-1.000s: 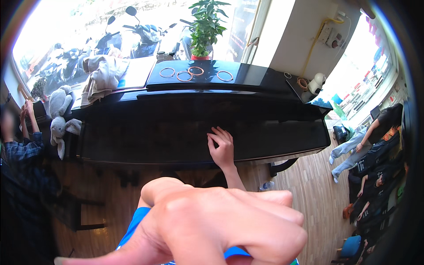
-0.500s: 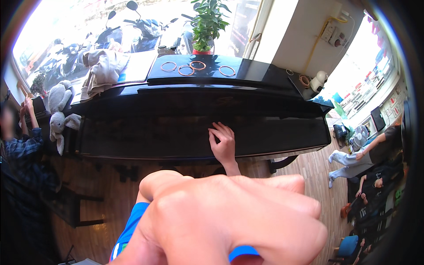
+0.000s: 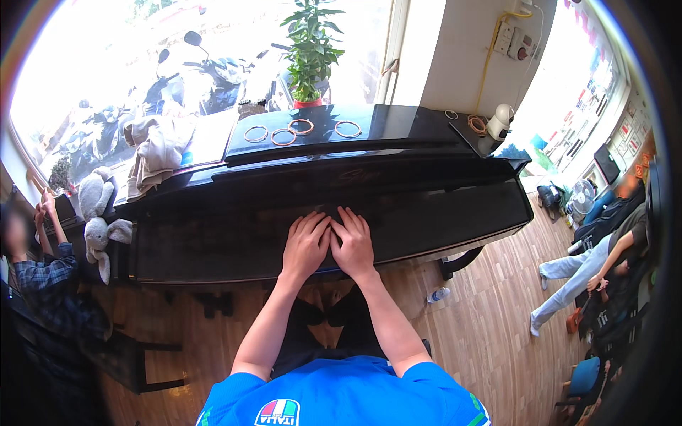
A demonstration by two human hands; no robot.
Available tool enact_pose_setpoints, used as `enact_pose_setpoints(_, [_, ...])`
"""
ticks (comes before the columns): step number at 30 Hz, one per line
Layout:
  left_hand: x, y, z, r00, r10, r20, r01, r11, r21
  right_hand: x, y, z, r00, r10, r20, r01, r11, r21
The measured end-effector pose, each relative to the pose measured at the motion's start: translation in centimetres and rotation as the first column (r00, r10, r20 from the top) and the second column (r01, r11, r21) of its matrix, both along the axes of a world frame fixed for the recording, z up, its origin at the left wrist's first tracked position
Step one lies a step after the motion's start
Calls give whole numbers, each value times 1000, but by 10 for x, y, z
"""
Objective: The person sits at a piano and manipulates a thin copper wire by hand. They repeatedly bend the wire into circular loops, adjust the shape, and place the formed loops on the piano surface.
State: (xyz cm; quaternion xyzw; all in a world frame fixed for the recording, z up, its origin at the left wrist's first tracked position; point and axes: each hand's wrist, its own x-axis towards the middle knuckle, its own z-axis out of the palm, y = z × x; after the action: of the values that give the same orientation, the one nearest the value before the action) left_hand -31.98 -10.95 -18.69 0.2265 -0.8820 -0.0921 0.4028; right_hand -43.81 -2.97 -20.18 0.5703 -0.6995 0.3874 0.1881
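Observation:
My left hand lies on the smooth black lid of a piano, its fingers stretched out and pointing away from me. Beside it my right hand rests on the same lid, fingers extended, and the inner edges of the two hands touch or nearly touch. Neither holds anything. Beyond them, several thin copper-coloured rings lie on the piano's glossy top.
A potted plant stands behind the piano by the window. Crumpled beige cloth and a grey plush rabbit lie at the left. A white camera sits at the right end. A bottle stands on the floor; other people are at both sides.
My left hand, large and blurred close to the camera before, has come down onto the lid. My right hand has shifted slightly left and lies flatter beside it.

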Motion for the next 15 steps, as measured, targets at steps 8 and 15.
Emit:
enact_pose_setpoints(8, [2,0,-4,996,-32,78,24,994,105,-4,2,-4,997,54,47,-55,998,24])
enact_pose_setpoints(15, [3,0,-3,998,-46,38,41,992,122,-4,3,-1,997,60,56,-61,998,10])
